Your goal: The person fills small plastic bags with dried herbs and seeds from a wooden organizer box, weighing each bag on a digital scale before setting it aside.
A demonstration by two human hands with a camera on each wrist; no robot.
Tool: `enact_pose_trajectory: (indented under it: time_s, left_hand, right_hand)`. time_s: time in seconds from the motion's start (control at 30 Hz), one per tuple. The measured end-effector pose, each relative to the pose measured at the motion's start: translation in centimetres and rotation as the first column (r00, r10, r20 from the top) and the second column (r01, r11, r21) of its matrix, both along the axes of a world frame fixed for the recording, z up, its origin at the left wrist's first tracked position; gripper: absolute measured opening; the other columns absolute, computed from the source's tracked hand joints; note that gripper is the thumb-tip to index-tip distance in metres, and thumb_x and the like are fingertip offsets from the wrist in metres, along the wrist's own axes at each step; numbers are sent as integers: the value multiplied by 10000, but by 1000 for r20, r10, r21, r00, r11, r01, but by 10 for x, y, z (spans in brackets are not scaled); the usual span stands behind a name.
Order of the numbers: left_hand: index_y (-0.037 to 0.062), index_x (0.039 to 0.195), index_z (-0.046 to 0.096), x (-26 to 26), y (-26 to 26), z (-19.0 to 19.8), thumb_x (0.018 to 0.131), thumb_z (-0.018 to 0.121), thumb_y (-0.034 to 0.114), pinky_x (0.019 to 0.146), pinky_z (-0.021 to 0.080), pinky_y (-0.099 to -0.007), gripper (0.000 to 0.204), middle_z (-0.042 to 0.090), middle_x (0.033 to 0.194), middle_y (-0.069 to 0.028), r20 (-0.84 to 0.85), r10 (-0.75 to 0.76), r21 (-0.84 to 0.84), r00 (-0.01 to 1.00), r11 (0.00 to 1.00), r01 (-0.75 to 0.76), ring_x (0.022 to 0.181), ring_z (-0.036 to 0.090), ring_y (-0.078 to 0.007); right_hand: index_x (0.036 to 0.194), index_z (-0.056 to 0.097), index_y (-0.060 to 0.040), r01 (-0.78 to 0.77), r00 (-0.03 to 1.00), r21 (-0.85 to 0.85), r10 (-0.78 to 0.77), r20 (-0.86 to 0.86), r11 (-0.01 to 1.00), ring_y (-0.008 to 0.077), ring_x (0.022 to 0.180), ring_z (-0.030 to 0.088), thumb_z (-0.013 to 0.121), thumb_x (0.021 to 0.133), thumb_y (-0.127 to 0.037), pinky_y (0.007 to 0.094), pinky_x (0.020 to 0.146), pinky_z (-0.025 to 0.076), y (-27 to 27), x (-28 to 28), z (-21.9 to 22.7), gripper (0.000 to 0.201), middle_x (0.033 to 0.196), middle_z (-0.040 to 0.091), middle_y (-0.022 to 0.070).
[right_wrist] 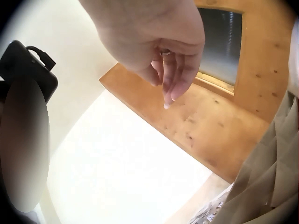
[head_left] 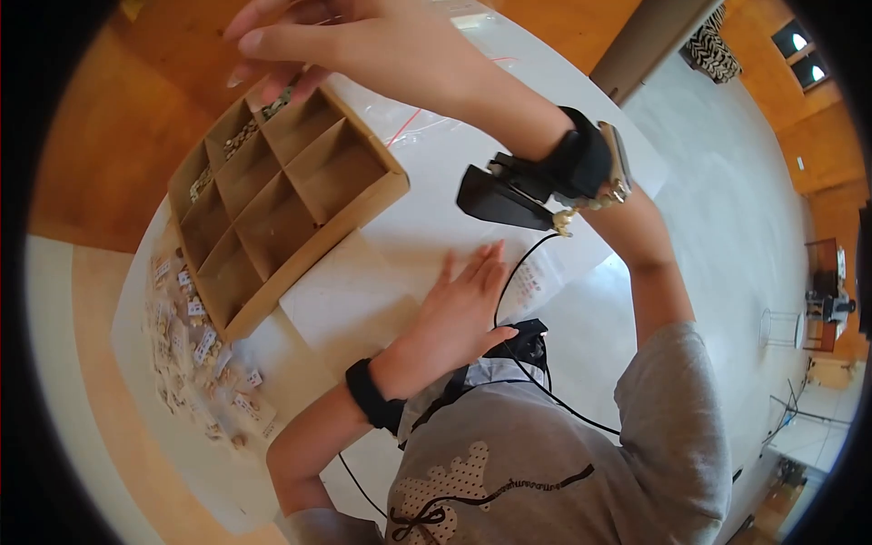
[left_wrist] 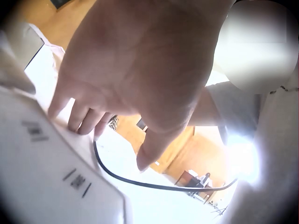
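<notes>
In the head view, my right hand [head_left: 363,50] hangs in the air over the far end of a divided cardboard box [head_left: 363,211], its fingers loosely bent; the right wrist view shows this hand [right_wrist: 161,39] with nothing visible in its fingers. Small beads [head_left: 241,138] lie in some far compartments, while the nearer ones look mostly bare. My left hand [head_left: 463,313] is low over the white table [head_left: 400,241], fingers extended and thumb apart, holding nothing visible. Beside it lies a small clear bag with printing [head_left: 536,283]. The left wrist view shows its palm [left_wrist: 135,60].
Many small labelled bags [head_left: 195,350] lie left of the box. Paper sheets [head_left: 331,291] lie between the box and my body. A black cable [head_left: 498,295] curves past my left hand. Clear plastic with a red strip [head_left: 404,127] lies beyond the box's right corner.
</notes>
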State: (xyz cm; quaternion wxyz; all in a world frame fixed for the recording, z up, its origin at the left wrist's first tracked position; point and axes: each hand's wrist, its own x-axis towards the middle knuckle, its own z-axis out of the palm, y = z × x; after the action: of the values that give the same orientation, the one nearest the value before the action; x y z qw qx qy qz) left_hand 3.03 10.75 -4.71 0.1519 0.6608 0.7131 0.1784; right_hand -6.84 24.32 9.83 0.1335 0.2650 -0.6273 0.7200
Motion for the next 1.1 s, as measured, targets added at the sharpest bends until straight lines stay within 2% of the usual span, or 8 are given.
enact_pose_trajectory:
  time_s: [0.13, 0.2, 0.27, 0.4, 0.47, 0.5, 0.8, 1.1]
  left_hand:
    - [-17, 1314, 294, -15, -5, 14, 819, 538, 455, 1041, 184, -537, 727, 295, 1391, -163, -86, 37, -96, 996, 994, -45, 1302, 275, -275]
    - [12, 1328, 295, -23, -6, 18, 830, 528, 452, 1042, 182, -536, 705, 287, 1400, -145, -116, 50, -138, 992, 988, -66, 1304, 270, -276]
    - [28, 1319, 327, -27, -8, 19, 841, 524, 427, 1047, 175, -531, 653, 289, 1399, -142, -141, 66, -155, 988, 984, -88, 1302, 271, -280]
    - [18, 1304, 346, -31, -5, 21, 836, 550, 367, 1057, 156, -519, 619, 287, 1396, -153, -82, 70, -173, 994, 981, -83, 1300, 269, -285]
    - [21, 1315, 333, -28, -2, 23, 825, 573, 336, 1061, 149, -511, 630, 286, 1395, -157, -77, 85, -166, 993, 981, -97, 1301, 266, -284]
    - [34, 1338, 308, -26, 1, 21, 814, 587, 314, 1064, 151, -503, 656, 273, 1405, -149, -42, 130, -128, 991, 983, -134, 1303, 261, -278]
    - [145, 1301, 415, -34, 12, 7, 773, 584, 341, 1033, 249, -465, 588, 348, 1389, -9, -237, 58, -81, 970, 994, -79, 1268, 340, -171]
    - [133, 1249, 484, -39, 20, 5, 801, 577, 202, 1006, 282, -425, 463, 474, 1293, -33, -199, 76, -23, 977, 996, -82, 1177, 451, -201]
  right_hand:
    - [1077, 531, 12, 181, 977, 197, -198, 73, 964, 99, 737, 597, 536, 887, -140, 216, 621, 484, 36, 54, 6, 244, 854, 617, 67]
    - [1103, 553, 8, 388, 895, 377, -442, 65, 841, 113, 761, 613, 567, 862, -125, 235, 653, 499, 50, 90, -5, 275, 900, 643, 98]
    - [1099, 562, 1, 398, 836, 468, -522, 170, 789, 131, 806, 622, 561, 860, -129, 238, 677, 490, 60, 122, -32, 273, 935, 649, 76]
    - [1245, 459, -25, 395, 779, 801, -626, -32, 450, 253, 1224, 414, 592, 835, -287, 401, 968, 377, 39, 179, -115, 505, 1274, 489, 88]
    - [1312, 378, -42, 336, 758, 931, -628, -177, 143, 251, 1314, 259, 607, 780, -428, 459, 1056, 229, 23, 193, -155, 696, 1368, 370, 103]
    - [1326, 351, -35, 347, 733, 932, -650, -200, 104, 236, 1317, 257, 587, 744, -506, 458, 1069, 197, 19, 198, -160, 785, 1373, 363, 104]
    - [1313, 345, 5, 398, 684, 904, -707, -177, 159, 226, 1319, 255, 577, 767, -486, 444, 1074, 186, 19, 201, -164, 770, 1367, 361, 132]
    - [1275, 400, 17, 409, 657, 900, -733, -178, 148, 238, 1312, 271, 576, 775, -487, 458, 1070, 183, 18, 209, -161, 731, 1353, 379, 147]
